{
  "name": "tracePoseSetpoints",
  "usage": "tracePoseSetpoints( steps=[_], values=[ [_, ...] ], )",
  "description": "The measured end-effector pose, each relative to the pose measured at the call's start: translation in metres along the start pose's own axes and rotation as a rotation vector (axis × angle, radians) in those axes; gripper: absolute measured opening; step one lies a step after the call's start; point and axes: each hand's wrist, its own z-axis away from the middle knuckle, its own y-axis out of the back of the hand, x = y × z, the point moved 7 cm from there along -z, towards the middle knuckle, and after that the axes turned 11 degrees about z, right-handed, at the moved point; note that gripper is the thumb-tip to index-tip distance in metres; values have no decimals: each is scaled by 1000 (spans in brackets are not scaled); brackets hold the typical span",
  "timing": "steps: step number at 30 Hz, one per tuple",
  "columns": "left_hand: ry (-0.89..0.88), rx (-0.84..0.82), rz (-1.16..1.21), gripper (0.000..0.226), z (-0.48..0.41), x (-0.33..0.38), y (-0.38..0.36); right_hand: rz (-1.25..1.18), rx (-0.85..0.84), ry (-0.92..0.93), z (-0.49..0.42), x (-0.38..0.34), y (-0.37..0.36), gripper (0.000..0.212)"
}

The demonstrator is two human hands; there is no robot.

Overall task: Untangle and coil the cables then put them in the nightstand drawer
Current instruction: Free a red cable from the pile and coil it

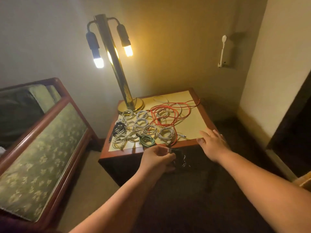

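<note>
The left hand point(158, 157) is pinching a dark cable point(180, 160) below the nightstand point(207, 117) edge. The right hand point(212, 141) is hovering over its corner, fingers wide, empty.

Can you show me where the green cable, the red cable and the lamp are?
green cable point(143, 140): head view, on the left side of its coiled ring.
red cable point(175, 117): head view, on the loose strands of its uncoiled loops.
lamp point(117, 64): head view, on the middle of its brass pole.
</note>
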Motion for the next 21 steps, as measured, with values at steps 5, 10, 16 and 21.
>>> tracePoseSetpoints(
  steps=[5,10,16,21],
  values=[
    [2,23,-234,23,-64,18,-20,119,-86,63,-48,-4,-6,62],
    [-28,-15,-382,16,-128,35,-49,143,-54,85,-68,-3,-10,69],
    [-160,-67,-703,7,-194,50,-78,122,-10,113,-70,-1,-12,69],
    [-259,-161,-1079,17,-221,43,-94,66,-21,108,-70,-2,-10,85]
  ],
)
